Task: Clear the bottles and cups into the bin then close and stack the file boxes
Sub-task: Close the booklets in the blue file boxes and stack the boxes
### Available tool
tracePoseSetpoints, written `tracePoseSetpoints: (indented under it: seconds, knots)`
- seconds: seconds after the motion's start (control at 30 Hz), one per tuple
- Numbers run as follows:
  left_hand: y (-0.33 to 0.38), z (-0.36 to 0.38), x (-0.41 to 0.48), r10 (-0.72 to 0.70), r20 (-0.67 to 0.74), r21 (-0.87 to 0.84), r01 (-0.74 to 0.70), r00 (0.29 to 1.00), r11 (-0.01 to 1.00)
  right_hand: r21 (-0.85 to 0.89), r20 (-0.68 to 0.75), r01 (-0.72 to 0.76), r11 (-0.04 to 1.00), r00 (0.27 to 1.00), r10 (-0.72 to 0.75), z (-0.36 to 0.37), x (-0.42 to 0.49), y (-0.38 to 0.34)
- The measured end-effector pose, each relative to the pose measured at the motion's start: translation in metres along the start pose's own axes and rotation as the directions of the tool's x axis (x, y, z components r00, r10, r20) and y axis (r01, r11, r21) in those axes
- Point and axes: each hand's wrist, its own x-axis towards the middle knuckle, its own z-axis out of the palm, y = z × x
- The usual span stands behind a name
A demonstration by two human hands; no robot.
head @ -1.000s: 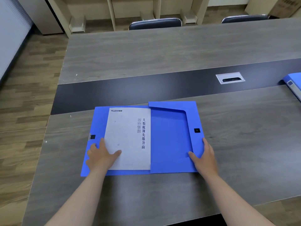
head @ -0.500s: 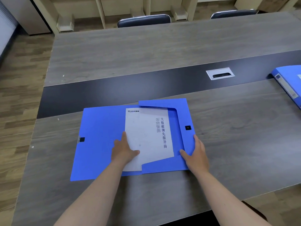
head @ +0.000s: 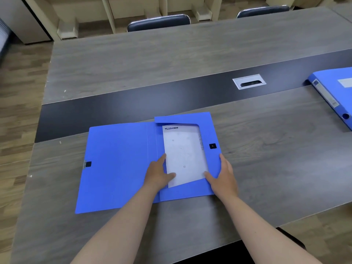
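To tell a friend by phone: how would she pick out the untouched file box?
Follow the dark strip across the grey table to the picture's right edge. There lies a blue file box. Unlike the open file box in the middle, it is shut and shows a spine label and finger hole.

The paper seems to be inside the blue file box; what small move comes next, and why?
Probably the left hand should leave the paper and fold the open cover rightward: the paper lies under the flaps, while the right hand rests on the file box.
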Motion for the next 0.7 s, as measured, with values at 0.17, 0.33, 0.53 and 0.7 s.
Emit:
tracePoseSetpoints:
  seconds: [0.17, 0.33, 0.53, 0.7]
  knots:
    - [-0.053, -0.052, -0.016, 0.073, -0.317, -0.007, -0.079, 0.946, 0.997, -0.016, 0.001, -0.007, 1.0, 1.0, 0.007, 0.0, 0.0, 0.0]
    - [-0.112, -0.103, -0.034, -0.037, -0.53, 0.013, 0.052, 0.847, 0.999, -0.046, -0.014, -0.014, 0.999, 1.0, 0.014, 0.003, 0.001, -0.001]
    - [-0.162, -0.135, -0.045, -0.294, -0.466, -0.227, 0.209, 0.835, 0.951, -0.064, -0.028, -0.026, 0.998, 0.999, 0.024, 0.004, 0.002, -0.001]
    - [-0.167, -0.161, -0.059, -0.399, -0.418, -0.541, 0.13, 0.816, 0.831, -0.07, -0.02, -0.027, 0.997, 0.999, 0.025, 0.004, 0.001, -0.001]
